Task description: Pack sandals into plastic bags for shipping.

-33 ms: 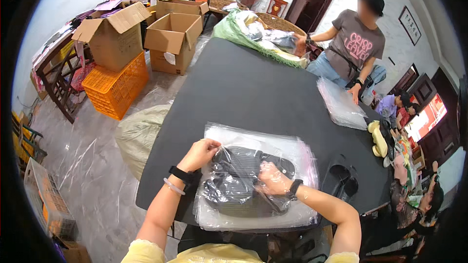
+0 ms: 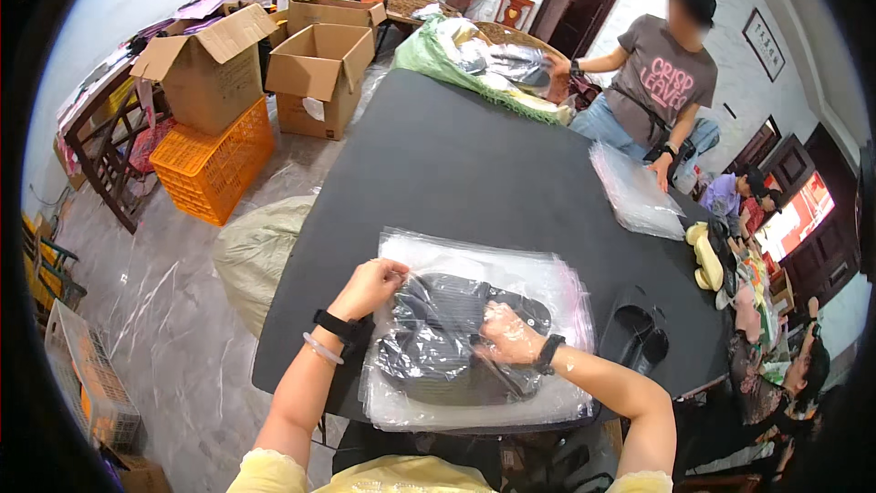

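A pair of black slippers (image 2: 449, 310) lies in front of me under glossy clear plastic, apparently inside a clear plastic bag (image 2: 424, 358). Beneath it is a stack of clear bags (image 2: 538, 402) on the dark table. My left hand (image 2: 370, 288) pinches the upper left edge of the bag. Over the right side of the slippers is my right hand (image 2: 513, 335), its fingers curled and closed on the bag; its fingertips are partly hidden. To the right of the stack, another pair of black slippers (image 2: 639, 333) rests on the table.
Across the table (image 2: 401, 164), a co-worker (image 2: 671, 73) touches another bag stack (image 2: 634, 192) and a green sack (image 2: 447, 68). Yellow slippers (image 2: 704, 256) sit at the right edge. On the left floor stand cardboard boxes (image 2: 315, 82), an orange crate (image 2: 214, 164) and a pale sack (image 2: 260, 256).
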The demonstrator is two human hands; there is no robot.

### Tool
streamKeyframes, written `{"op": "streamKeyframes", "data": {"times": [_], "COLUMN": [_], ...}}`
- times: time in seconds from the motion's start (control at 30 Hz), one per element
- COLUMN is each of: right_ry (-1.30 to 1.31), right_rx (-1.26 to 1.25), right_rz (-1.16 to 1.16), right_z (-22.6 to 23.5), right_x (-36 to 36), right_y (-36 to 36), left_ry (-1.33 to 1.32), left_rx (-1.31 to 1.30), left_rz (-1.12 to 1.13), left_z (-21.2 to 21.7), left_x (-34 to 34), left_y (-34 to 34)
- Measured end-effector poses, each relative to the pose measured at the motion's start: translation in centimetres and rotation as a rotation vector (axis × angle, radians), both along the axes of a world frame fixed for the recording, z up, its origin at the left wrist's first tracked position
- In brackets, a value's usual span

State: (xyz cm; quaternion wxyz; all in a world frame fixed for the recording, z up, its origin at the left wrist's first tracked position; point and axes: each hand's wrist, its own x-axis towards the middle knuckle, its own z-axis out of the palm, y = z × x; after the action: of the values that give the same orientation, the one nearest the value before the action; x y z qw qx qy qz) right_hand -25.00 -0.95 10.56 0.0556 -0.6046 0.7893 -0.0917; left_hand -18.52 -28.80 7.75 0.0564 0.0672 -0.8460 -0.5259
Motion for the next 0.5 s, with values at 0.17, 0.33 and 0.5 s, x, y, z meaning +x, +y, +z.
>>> {"op": "streamKeyframes", "data": {"times": [0.17,0.33,0.5], "right_ry": [-0.119,0.056,0.140], "right_rx": [-0.112,0.059,0.080], "right_rz": [-0.060,-0.274,-0.828], "right_z": [-0.8,3.2,6.0], "right_x": [-0.7,0.5,1.5], "right_y": [2.8,8.2,16.8], "left_ry": [-0.010,-0.037,0.010], "left_rx": [-0.014,0.021,-0.059], "left_rz": [0.009,0.045,0.030], "left_z": [1.1,0.2,0.3], "left_x": [0.1,-0.1,0.0], "left_y": [0.2,0.0,0.1]}}
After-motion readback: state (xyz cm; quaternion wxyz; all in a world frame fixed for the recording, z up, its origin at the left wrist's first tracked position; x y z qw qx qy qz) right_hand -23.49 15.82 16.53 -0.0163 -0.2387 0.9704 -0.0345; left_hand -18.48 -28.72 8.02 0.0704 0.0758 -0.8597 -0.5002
